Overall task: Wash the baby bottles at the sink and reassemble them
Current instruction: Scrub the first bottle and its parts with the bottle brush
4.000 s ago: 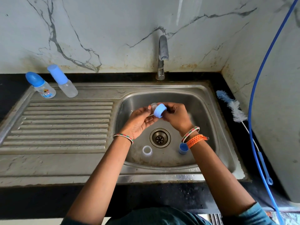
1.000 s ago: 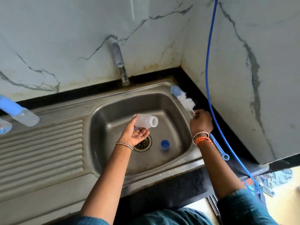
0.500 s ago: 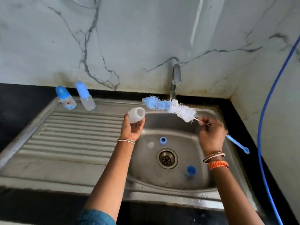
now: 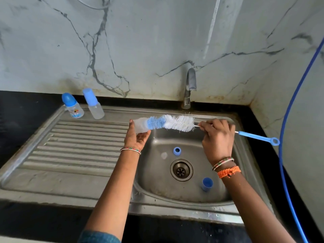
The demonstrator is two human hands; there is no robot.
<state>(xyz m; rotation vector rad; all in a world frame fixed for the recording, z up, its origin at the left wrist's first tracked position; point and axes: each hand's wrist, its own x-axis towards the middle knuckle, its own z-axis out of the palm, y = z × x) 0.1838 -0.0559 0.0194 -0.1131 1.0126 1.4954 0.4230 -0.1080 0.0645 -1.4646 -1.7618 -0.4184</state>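
My left hand (image 4: 135,137) grips a clear bottle body (image 4: 140,126) lying sideways above the sink's left rim, its mouth facing right. My right hand (image 4: 218,135) pinches the wire stem of a blue-and-white bottle brush (image 4: 172,122); the brush's blue tip sits in the bottle's mouth. The brush's blue handle (image 4: 257,137) sticks out to the right. In the sink basin (image 4: 228,188) lie a blue collar ring (image 4: 177,151), a clear teat (image 4: 164,155) and a blue cap (image 4: 207,184).
Two capped baby bottles (image 4: 73,108) (image 4: 93,104) stand at the back of the ribbed draining board (image 4: 78,146). The tap (image 4: 189,86) rises behind the basin, with no water running. A blue hose (image 4: 287,130) hangs along the right wall. The drain (image 4: 181,170) is open.
My right hand has brought the brush leftward until its blue tip entered the bottle's mouth. Earlier it lifted the brush off the right counter while my left hand raised the bottle.
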